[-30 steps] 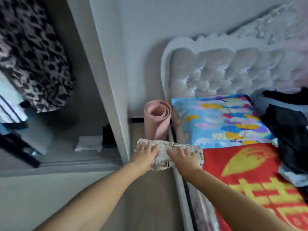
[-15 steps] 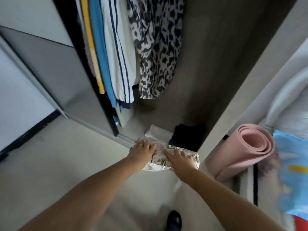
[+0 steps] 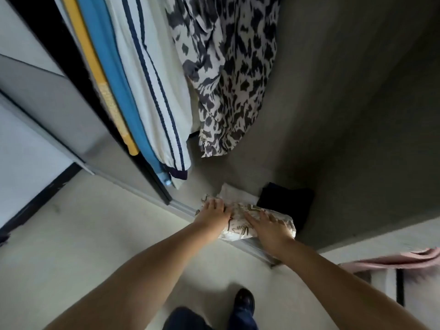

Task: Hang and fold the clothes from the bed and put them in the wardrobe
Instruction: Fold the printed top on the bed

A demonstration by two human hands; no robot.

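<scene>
**A:** At the wardrobe's open front, seen from the head camera, where is the folded patterned cloth [image 3: 240, 225]?

**B:** It is right under both hands, over the bottom rail of the wardrobe [image 3: 357, 115], at the edge of the wardrobe floor.

**A:** How do the hands hold it?

**B:** The left hand [image 3: 213, 214] lies on top of its left end. The right hand [image 3: 270, 228] lies on top of its right end, fingers spread. I cannot see the thumbs, so I cannot tell how they grip underneath.

**A:** Which way does the cloth run?

**B:** Its long side runs left to right, from one hand to the other. Its far long edge faces into the wardrobe.

**A:** What sits past it?

**B:** A folded white cloth [image 3: 234, 195] and a folded black cloth [image 3: 287, 202], just behind it on the wardrobe floor. The white one is nearer the left hand, the black one nearer the right.

**A:** So which way would it go?

**B:** I think forward and down, to land on or beside those two. Hanging clothes [image 3: 214, 75] are above, well clear.
</scene>
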